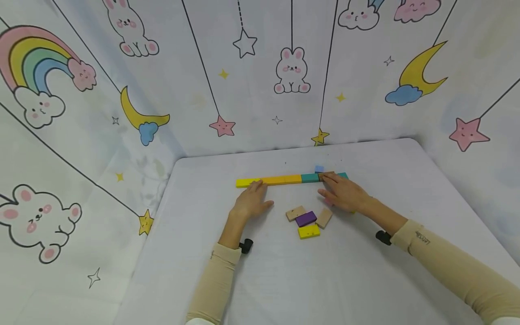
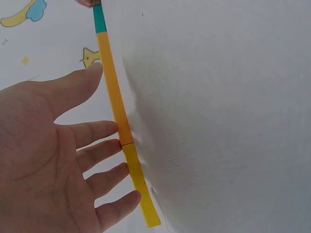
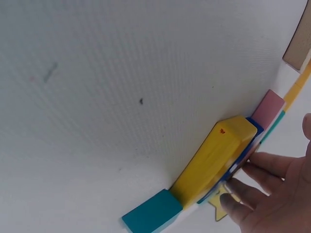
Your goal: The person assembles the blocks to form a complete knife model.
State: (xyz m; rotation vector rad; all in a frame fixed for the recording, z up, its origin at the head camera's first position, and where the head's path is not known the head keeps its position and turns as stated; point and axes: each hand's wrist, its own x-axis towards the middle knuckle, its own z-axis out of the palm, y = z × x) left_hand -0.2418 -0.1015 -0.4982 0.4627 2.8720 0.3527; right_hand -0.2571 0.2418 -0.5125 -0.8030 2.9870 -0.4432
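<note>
A straight row of flat blocks runs across the white table in the head view. From the left it shows a yellow block (image 1: pixel 243 183), orange blocks (image 1: pixel 293 179), a teal block (image 1: pixel 310 178), then a brown block (image 1: pixel 326 173) and more teal at the far right. My left hand (image 1: pixel 249 201) touches the near side of the row around the yellow-orange joint, its fingers extended and thumb apart. With outstretched fingers, my right hand (image 1: pixel 345 193) touches the brown block; its thumb lies near a pink block (image 3: pixel 268 109). A yellow block (image 3: pixel 214 160) is mostly hidden under that hand in the head view.
Nearer me lie loose blocks: a purple one (image 1: pixel 306 219), a yellow one (image 1: pixel 309 231) and two wooden ones, left (image 1: pixel 295 213) and right (image 1: pixel 324 218). A light blue block (image 1: pixel 319 169) stands behind the row. Patterned cloth walls (image 1: pixel 260 99) border the table.
</note>
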